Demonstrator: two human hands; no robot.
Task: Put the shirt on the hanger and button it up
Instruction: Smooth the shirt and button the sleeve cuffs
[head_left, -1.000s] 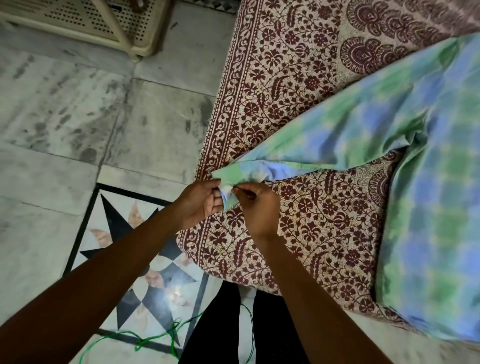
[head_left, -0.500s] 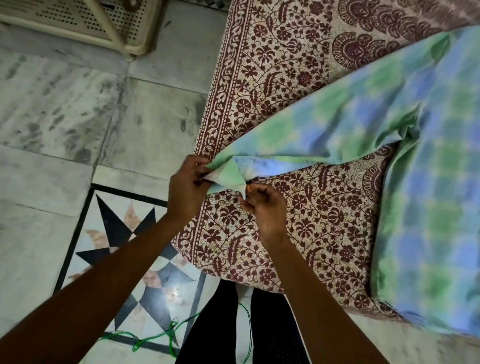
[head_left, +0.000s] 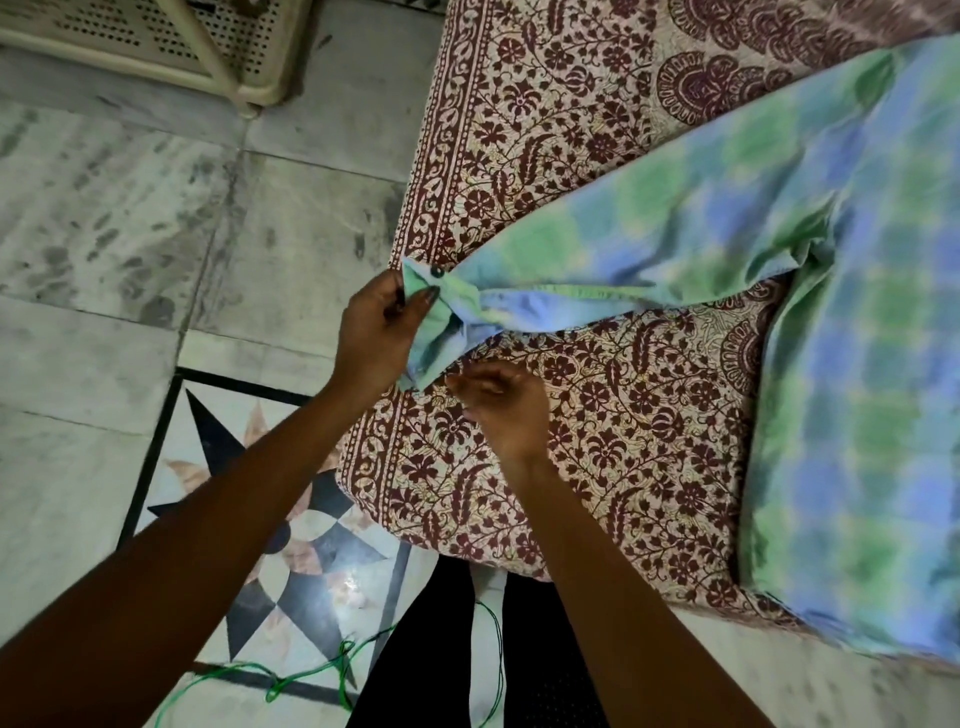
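Note:
A green and blue checked shirt (head_left: 857, 364) lies spread on the bed, one long sleeve (head_left: 649, 244) stretched toward the bed's left edge. My left hand (head_left: 376, 332) pinches the sleeve's cuff (head_left: 436, 312) at that edge; a dark button (head_left: 435, 273) shows on the cuff. My right hand (head_left: 501, 402) hovers just below the cuff, fingers loosely curled and blurred, holding nothing. No hanger is in view.
The bed carries a maroon floral cover (head_left: 597, 415). To the left is a marble floor (head_left: 130, 234) with a star inlay (head_left: 291, 545). A cream perforated plastic rack (head_left: 171, 41) stands at the top left. A green cord (head_left: 311, 680) lies on the floor by my legs.
My left hand has pulled the cuff up and left, turning it so the button shows. My right hand has let go of the cuff and dropped just below it.

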